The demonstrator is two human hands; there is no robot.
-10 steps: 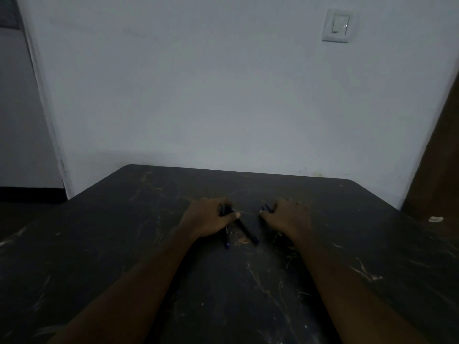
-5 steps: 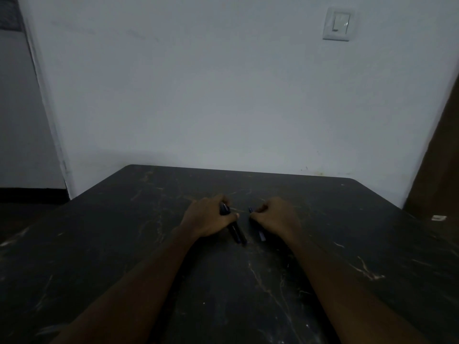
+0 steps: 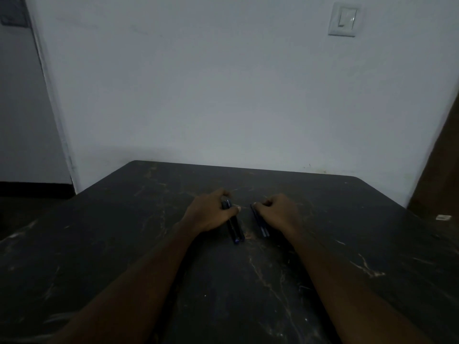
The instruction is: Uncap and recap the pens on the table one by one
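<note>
Both of your hands rest on the dark tabletop [image 3: 347, 244], each one curled around pens. Your left hand [image 3: 211, 214] has its grip clamped on a pair of dark blue pens [image 3: 234, 228] that lie side by side, their near ends poking out toward you past the thumb. Your right hand [image 3: 278, 214] has its grip closed on a second bundle of pens [image 3: 260, 223], which seem to be two, also pointing toward you; the two bundles lie near each other with a bare strip of tabletop between them. These look like slim, stiff plastic barrels, light and smooth, so they will likely roll or slip if you hold them loosely. For each one, pinch the barrel mid-length with one hand and take the cap near its rim with the other, then pull straight along the axis; a bent pull could jam the cap. The light is too dim to tell which ends carry the caps. The tabletop is matte black with pale, vein-like scuffs and rounded far corners, hard and flat, so a dropped cap may skitter. Behind it stands a plain pale wall with a white switch plate [image 3: 344, 19].
</note>
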